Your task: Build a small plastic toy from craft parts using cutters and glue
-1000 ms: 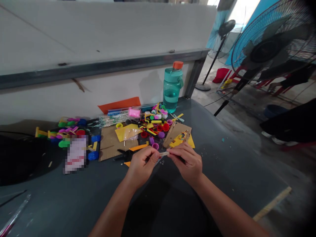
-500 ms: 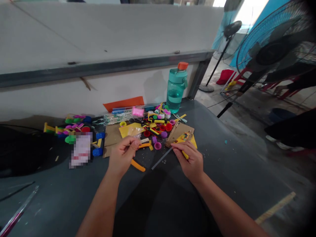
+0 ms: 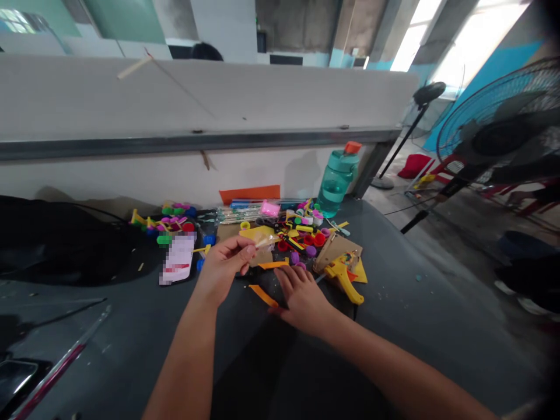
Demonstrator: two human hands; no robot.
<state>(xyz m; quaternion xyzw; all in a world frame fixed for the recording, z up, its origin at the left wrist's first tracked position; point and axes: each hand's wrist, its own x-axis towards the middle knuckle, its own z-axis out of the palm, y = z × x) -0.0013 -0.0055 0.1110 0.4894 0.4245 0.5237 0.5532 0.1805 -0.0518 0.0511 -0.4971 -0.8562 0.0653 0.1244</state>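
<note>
My left hand hovers over the dark table with thumb and forefinger pinched on a small pale piece I cannot make out. The pinch sits right beside a clear plastic bag lying on yellow paper. My right hand rests flat on the table, fingers stretched out, between an orange strip and a yellow glue gun. A second orange strip lies just beyond the right fingertips.
Coloured bottle caps, a cardboard piece, an orange sheet and a teal water bottle crowd the back by the white partition. A black bag lies at the left. A standing fan is off the right edge.
My right hand has let go of the thin stick and now lies flat on the table. The left hand moved slightly up toward the plastic bag. The view has tilted upward.
</note>
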